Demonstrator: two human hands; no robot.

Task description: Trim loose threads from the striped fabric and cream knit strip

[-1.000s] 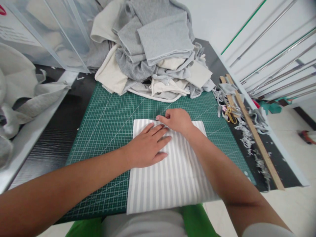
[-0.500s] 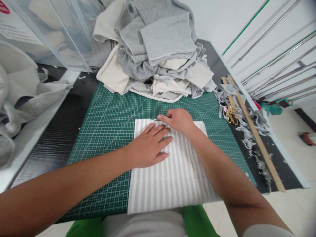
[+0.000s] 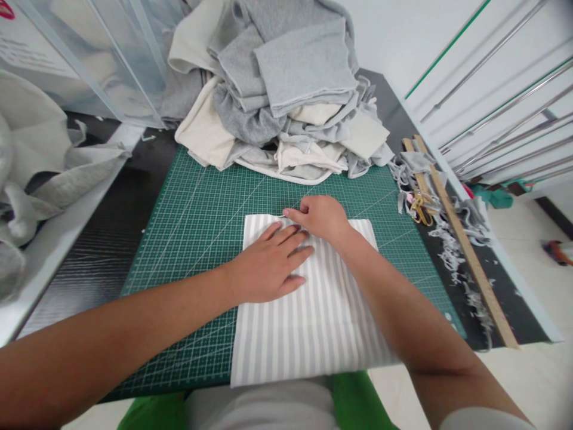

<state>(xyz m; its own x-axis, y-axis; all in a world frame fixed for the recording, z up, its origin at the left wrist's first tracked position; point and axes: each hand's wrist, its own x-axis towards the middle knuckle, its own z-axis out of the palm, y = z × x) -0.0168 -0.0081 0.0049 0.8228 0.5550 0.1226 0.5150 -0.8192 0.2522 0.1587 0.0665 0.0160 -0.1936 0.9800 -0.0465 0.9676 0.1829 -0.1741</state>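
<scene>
A piece of grey-and-white striped fabric [image 3: 308, 334] lies flat at the near side of the green cutting mat [image 3: 201, 209]. My left hand [image 3: 271, 269] rests on its upper left part, palm down with fingers spread. At the fabric's far edge my right hand [image 3: 320, 216] is closed, thumb pointing left. A thin, shiny metal tip [image 3: 282, 216] sticks out beyond that thumb along the edge. The rest of this tool is hidden in the hand, so its kind cannot be made out.
A tall heap of grey and cream fabric [image 3: 304, 71] covers the mat's far end. Along the right lie a long wooden strip [image 3: 470, 257], gold-handled scissors [image 3: 419, 210] and fabric scraps [image 3: 447, 248]. More cloth [image 3: 31, 131] and translucent bins [image 3: 111, 54] stand left.
My right hand has shifted very slightly left along the fabric's far edge, and more of the metal tip shows. The left hand keeps its place on the fabric.
</scene>
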